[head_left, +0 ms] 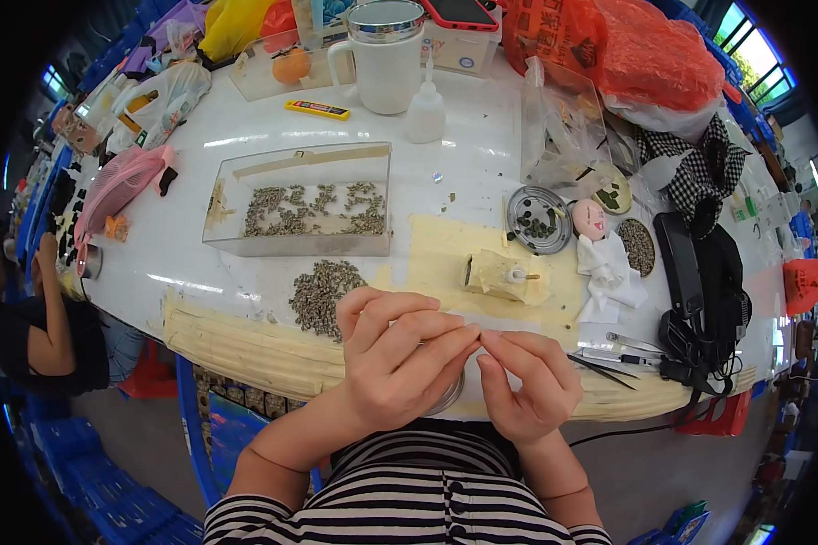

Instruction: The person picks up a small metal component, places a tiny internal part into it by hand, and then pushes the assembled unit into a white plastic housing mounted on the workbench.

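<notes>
My left hand [395, 359] and my right hand [532, 381] meet fingertip to fingertip over the near edge of the table. Both are closed in a pinch; whatever lies between the fingers is too small to make out. Just beyond my left hand spreads a pile of small grey-brown pieces [323, 295], partly covered by its fingers. Under my hands shows the rim of a round metal dish [452, 397], mostly hidden. A small block wrapped in pale tape, with a peg on top [509, 276], stands beyond my right hand.
A clear box [300, 243] holds more small pieces. A round tin [541, 243] with dark green bits, white tissue [609, 272], tweezers [632, 343] and a black bag [682, 272] lie right. A squeeze bottle [425, 116], lidded mug [386, 73] and yellow cutter [318, 110] are farther back. Another person [50, 327] sits left.
</notes>
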`<action>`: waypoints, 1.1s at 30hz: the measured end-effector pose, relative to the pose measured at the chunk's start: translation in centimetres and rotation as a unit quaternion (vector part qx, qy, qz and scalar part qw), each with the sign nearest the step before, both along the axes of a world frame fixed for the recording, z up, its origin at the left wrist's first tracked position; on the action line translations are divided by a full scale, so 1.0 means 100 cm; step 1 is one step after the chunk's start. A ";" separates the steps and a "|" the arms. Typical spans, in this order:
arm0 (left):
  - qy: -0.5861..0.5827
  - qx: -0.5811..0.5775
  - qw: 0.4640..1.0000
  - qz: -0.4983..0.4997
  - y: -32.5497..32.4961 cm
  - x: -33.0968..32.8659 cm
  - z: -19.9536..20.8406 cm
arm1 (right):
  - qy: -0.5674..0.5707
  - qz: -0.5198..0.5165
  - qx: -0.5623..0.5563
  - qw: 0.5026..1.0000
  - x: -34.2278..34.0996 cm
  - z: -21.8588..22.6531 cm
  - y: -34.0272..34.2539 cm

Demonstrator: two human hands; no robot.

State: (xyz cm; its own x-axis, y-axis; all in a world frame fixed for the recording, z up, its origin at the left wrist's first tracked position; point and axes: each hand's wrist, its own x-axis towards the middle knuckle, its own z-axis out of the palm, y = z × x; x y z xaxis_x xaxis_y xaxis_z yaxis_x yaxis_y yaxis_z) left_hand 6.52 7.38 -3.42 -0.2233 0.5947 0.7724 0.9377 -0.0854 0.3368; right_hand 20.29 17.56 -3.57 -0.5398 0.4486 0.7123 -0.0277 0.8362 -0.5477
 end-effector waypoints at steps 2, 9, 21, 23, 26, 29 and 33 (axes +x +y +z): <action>-0.002 -0.003 1.000 -0.003 -0.001 0.000 0.000 | -0.008 0.026 -0.069 0.997 0.003 0.002 -0.002; 0.010 -0.003 1.000 -0.028 -0.004 -0.002 0.006 | 0.004 0.115 -0.273 0.955 0.004 0.001 0.008; 0.004 0.002 1.000 0.004 0.001 0.002 0.000 | 0.014 0.023 -0.051 0.998 0.001 0.003 -0.002; 0.003 0.001 1.000 0.000 0.000 0.001 0.001 | 0.010 0.036 -0.094 0.995 0.002 0.003 0.000; 0.003 0.002 1.000 -0.004 -0.002 0.000 0.002 | 0.002 0.061 -0.157 0.986 0.004 0.004 0.001; 0.006 0.009 1.000 -0.008 -0.003 0.000 0.001 | 0.001 0.103 -0.238 0.966 0.006 0.002 0.003; 0.007 0.018 1.000 -0.019 -0.004 0.001 0.004 | 0.007 0.116 -0.320 0.940 0.010 -0.001 0.007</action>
